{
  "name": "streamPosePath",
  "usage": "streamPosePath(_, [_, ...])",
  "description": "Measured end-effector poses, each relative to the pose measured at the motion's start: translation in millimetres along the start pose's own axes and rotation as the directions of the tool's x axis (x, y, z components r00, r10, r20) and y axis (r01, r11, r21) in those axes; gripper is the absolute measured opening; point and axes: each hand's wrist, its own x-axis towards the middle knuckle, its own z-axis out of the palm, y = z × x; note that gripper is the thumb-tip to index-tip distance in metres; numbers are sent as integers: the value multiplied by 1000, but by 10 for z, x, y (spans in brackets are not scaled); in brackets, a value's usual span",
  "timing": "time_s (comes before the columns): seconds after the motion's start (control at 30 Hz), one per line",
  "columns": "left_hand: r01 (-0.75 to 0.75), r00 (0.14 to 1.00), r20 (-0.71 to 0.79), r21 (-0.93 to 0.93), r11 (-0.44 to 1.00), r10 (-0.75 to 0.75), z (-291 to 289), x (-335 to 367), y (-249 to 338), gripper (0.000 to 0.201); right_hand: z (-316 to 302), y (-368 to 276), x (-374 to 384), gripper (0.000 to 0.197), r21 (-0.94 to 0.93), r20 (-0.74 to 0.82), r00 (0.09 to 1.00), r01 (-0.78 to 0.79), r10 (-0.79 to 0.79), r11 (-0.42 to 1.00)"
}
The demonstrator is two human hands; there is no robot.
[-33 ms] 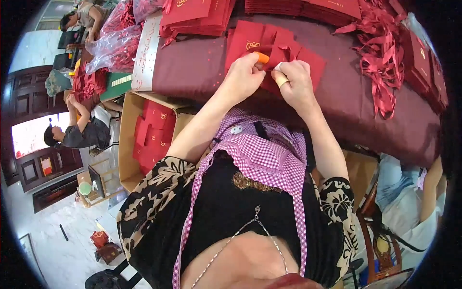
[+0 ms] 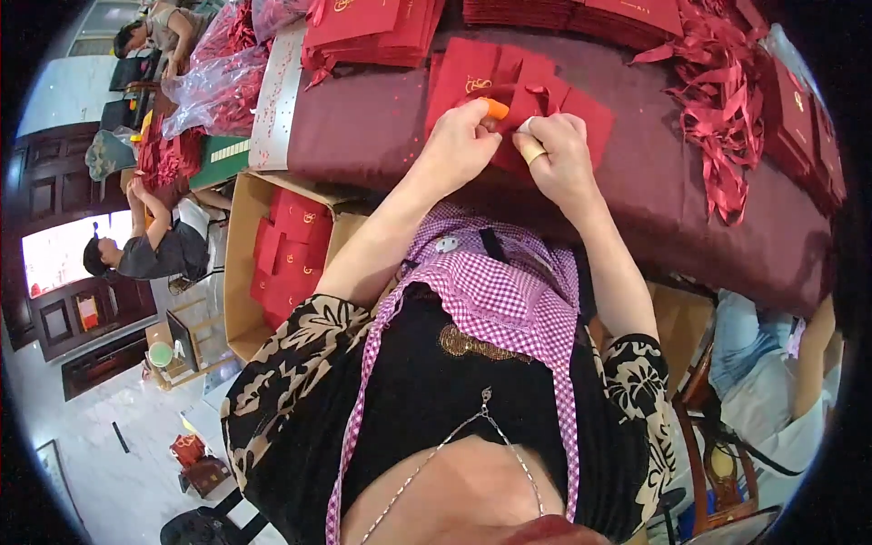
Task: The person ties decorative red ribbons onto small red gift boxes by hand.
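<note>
Over the table's near edge both my hands are closed, close together, at a red paper gift bag (image 2: 468, 73) with a gold emblem, lying flat. My left hand (image 2: 459, 150), an orange cover on one finger, pinches at the bag's near side. Beside it my right hand (image 2: 563, 163), with a beige cover on one finger and a white one on another, is closed in the same way. A dark red ribbon (image 2: 542, 94) loops up just beyond my fingers and seems to run into them. Its ends are hidden by my hands.
Stacks of red bags (image 2: 368, 36) stand at the back of the maroon-covered table (image 2: 363, 127). Loose red ribbons (image 2: 718, 118) hang at the right. An open cardboard box (image 2: 238, 272) holding red bags stands at lower left. Other people (image 2: 163, 245) sit nearby.
</note>
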Motion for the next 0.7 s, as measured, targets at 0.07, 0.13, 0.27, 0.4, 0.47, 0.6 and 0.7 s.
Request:
streamPosePath(0.07, [26, 999, 45, -119, 993, -21, 11, 38, -109, 30, -33, 17, 8, 12, 34, 20, 1000, -17, 16, 999])
streamPosePath(0.13, [58, 998, 46, -218, 974, -49, 30, 49, -183, 31, -57, 25, 16, 11, 66, 42, 999, -34, 31, 997])
streamPosePath(0.27, [166, 984, 124, -406, 899, -125, -8, 41, -98, 33, -74, 29, 15, 11, 100, 22, 999, -44, 42, 994])
streamPosePath(0.4, [157, 985, 135, -402, 902, -111, -18, 42, -118, 33, -70, 6, 16, 12, 68, 13, 999, -33, 32, 997])
streamPosePath(0.47, [152, 984, 148, -426, 892, -98, -10, 54, -158, 34, -65, -8, 16, 12, 54, 14, 1000, -18, 17, 998])
streamPosePath(0.6, [155, 983, 157, -449, 880, -93, -17, 44, -150, 34, -45, -9, 6, 12, 26, -5, 1000, 24, -24, 999])
streamPosePath(0.7, [144, 984, 158, -440, 886, -81, -25, 38, -132, 35, -43, -20, 5, 12, 18, 3, 1000, 29, -29, 999])
